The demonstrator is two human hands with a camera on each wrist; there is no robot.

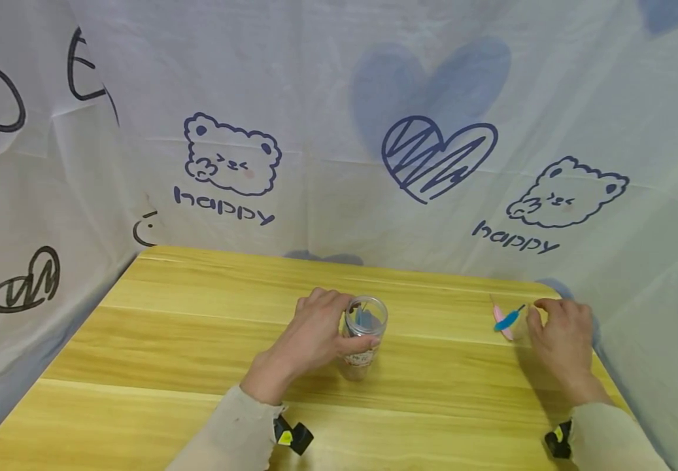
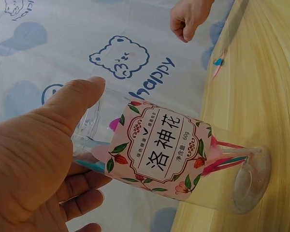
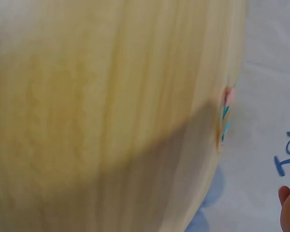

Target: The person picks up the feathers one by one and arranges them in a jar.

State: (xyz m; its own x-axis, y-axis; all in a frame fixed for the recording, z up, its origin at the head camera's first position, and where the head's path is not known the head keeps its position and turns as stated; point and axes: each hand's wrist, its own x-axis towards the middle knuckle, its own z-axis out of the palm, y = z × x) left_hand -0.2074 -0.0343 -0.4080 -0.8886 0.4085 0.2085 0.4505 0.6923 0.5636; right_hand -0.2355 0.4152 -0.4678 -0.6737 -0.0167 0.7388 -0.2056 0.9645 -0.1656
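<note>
My left hand (image 1: 315,330) grips a clear plastic jar (image 1: 359,360) near its open top, thumb on one side and fingers on the other. The jar's pink floral label (image 2: 157,150) faces the left wrist camera, and its base appears to rest on the table. Pink and teal feathers (image 2: 227,157) show through the jar wall. At the table's right, my right hand (image 1: 562,337) hovers with loosely bent fingers, thumb and forefinger apart, nothing visible between them. Just left of it lie a blue feather (image 1: 508,320) and a pink feather (image 1: 498,314), crossing each other.
The wood-grain table (image 1: 168,353) ends just beyond the feathers at the right. A white cloth (image 1: 327,131) printed with bears and hearts hangs behind the table and along its sides.
</note>
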